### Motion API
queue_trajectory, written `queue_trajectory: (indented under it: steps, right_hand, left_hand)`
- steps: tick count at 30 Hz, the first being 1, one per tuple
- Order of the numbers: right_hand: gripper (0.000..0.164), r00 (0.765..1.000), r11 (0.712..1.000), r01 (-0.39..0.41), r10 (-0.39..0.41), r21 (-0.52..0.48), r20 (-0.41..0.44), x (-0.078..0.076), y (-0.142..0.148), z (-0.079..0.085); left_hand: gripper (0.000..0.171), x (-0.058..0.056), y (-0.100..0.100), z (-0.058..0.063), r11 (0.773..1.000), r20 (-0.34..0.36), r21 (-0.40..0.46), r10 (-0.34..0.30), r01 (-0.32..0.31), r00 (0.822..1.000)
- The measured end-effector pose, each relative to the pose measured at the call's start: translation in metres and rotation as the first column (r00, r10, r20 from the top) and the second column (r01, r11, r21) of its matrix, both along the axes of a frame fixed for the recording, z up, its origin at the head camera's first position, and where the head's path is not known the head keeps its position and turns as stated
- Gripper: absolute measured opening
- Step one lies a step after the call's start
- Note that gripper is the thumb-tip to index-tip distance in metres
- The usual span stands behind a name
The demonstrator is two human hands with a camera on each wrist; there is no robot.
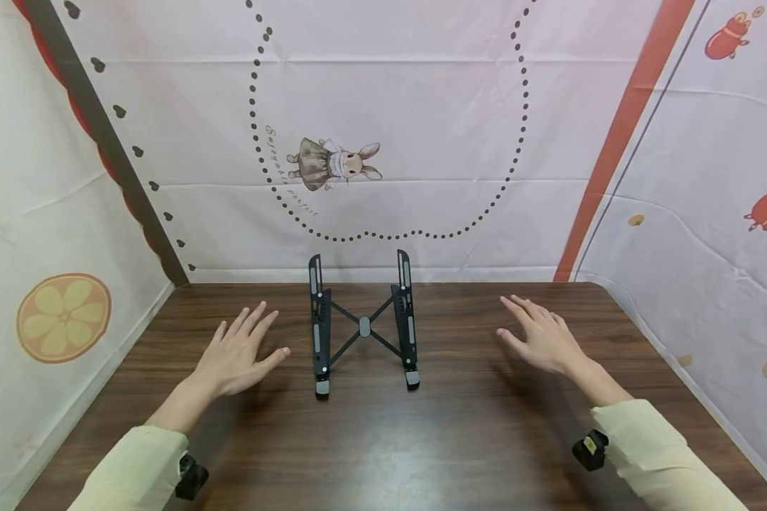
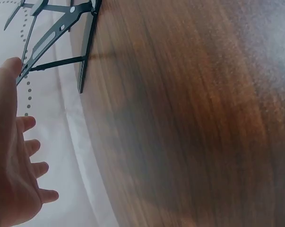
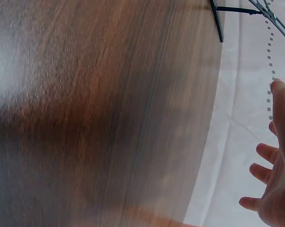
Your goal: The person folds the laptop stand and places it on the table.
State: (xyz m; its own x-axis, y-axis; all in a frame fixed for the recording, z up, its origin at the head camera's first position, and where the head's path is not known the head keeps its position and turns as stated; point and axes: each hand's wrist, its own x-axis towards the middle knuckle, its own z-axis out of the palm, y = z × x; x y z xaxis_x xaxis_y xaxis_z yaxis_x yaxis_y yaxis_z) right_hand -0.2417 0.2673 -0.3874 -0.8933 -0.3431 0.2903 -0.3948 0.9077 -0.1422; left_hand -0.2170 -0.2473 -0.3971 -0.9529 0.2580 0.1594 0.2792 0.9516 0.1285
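Head view: one black stand [image 1: 365, 326], unfolded on the table [image 1: 460, 440] toward its far edge; side rails apart, joined by crossed bars, presumably for steady footing. Left hand [image 1: 233, 358]: beside the stand, gap between; fingers and thumb spread, nothing held. Right hand [image 1: 540, 337]: farther off on the opposite side, fingers extended, likewise without a hold. Behind: printed cloth [image 1: 422, 142].

Left wrist view: side profile of the stand, foreshortened in the head view; slanted rail with thin prop down to the base, likely for setting the slope. Thumb overlapping the rail by line of sight only, given the gap seen from the head.

Right wrist view: only part of the stand, at the top edge; fingers apart, nothing in grasp.
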Motion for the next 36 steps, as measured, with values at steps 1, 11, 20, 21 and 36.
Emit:
queue_trajectory:
  steps: [1,11,20,21,36]
  right_hand:
    - [0.061,1.000,1.000,-0.005,0.005,-0.005,-0.006,0.000,-0.001,0.000]
    - [0.057,0.997,0.993,-0.053,0.046,-0.108,-0.060,-0.004,-0.009,-0.005]
    - [0.055,0.997,0.978,-0.069,0.064,-0.199,-0.034,-0.005,-0.015,-0.008]
    - [0.055,0.997,0.975,-0.074,0.068,-0.207,-0.038,-0.005,-0.015,-0.008]
    - [0.047,0.988,0.937,-0.150,0.136,-0.316,-0.067,-0.011,-0.034,-0.011]
  left_hand:
    - [0.081,0.000,0.000,-0.001,1.000,-0.002,0.008,0.000,0.000,1.000]
    - [0.078,0.000,0.000,-0.006,0.998,-0.025,0.067,-0.001,0.003,1.000]
    - [0.074,0.000,0.001,-0.011,0.993,-0.076,0.114,-0.007,0.016,0.997]
    - [0.074,0.000,0.002,-0.011,0.993,-0.079,0.119,-0.007,0.016,0.997]
    - [0.059,0.001,0.009,-0.014,0.949,-0.110,0.307,-0.038,0.070,0.993]
